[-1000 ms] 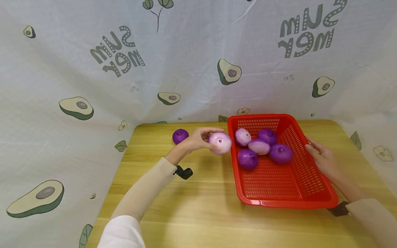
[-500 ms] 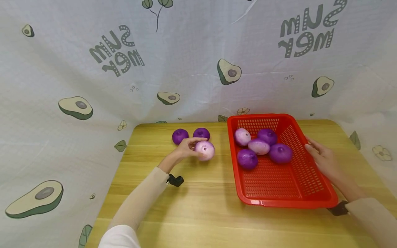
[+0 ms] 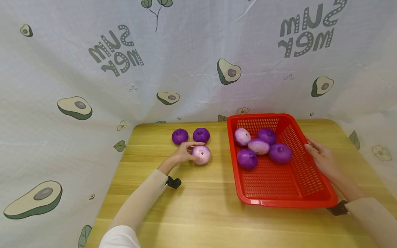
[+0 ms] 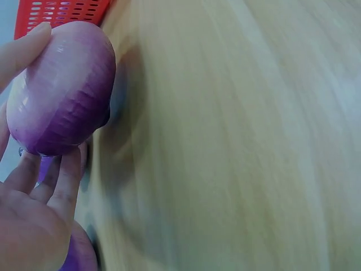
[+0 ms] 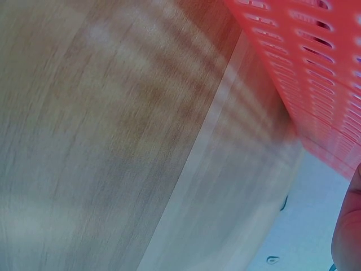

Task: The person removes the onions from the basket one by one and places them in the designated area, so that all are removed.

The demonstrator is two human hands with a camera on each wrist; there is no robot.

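My left hand (image 3: 183,154) pinches a pale purple onion (image 3: 201,155) between thumb and fingers, just in front of two darker onions. In the left wrist view the onion (image 4: 65,87) fills the grasp, close to the tabletop, its shadow beside it. Behind it on the table sit a dark purple onion (image 3: 180,136) and a second dark purple onion (image 3: 201,135), side by side. My right hand (image 3: 324,160) holds the right rim of a red plastic basket (image 3: 273,202), thumb on the rim. Only a fingertip of it (image 5: 348,231) shows in the right wrist view.
Several onions lie grouped toward the back left inside the basket, among them a pale onion (image 3: 242,137) and a purple onion (image 3: 280,153). The wooden table (image 3: 186,213) ends at the back against a white cloth (image 3: 186,69) printed with avocados.
My left hand has carried the pale onion leftward from beside the basket rim and lowered it in front of the dark onions, uncovering the second one. The right hand and basket stay put.
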